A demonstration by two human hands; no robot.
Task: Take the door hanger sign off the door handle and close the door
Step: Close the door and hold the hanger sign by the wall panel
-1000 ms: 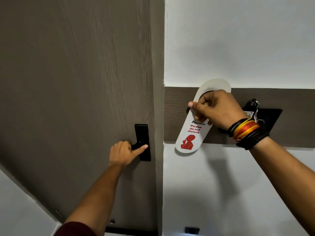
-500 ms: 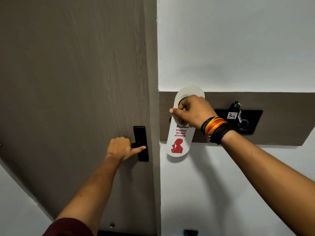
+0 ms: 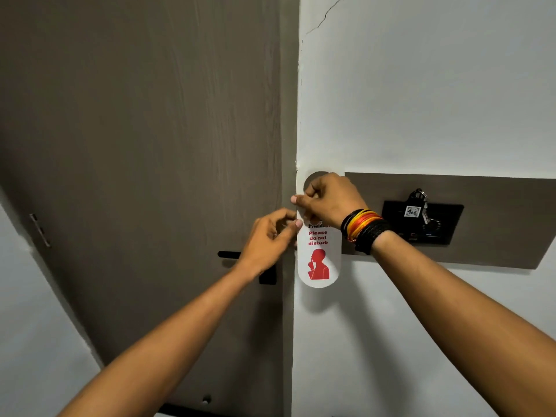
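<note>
Door (image 3: 135,176) brown, seen edge-on beside white wall; black door handle (image 3: 230,254) sits low-left of both hands, free of the sign. Door hanger sign (image 3: 318,260) hangs long axis vertical, pinched near its hole by closed right hand (image 3: 329,200). Left hand (image 3: 267,240), fingers part-curled, holding nothing, fingertips touching sign's left edge, is nearer the handle.

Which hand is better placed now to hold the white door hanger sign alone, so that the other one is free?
Right, probably. The right hand already grips the white door hanger sign near its round hole. The left hand only touches its left edge with its fingertips and lies close to the black door handle.
</note>
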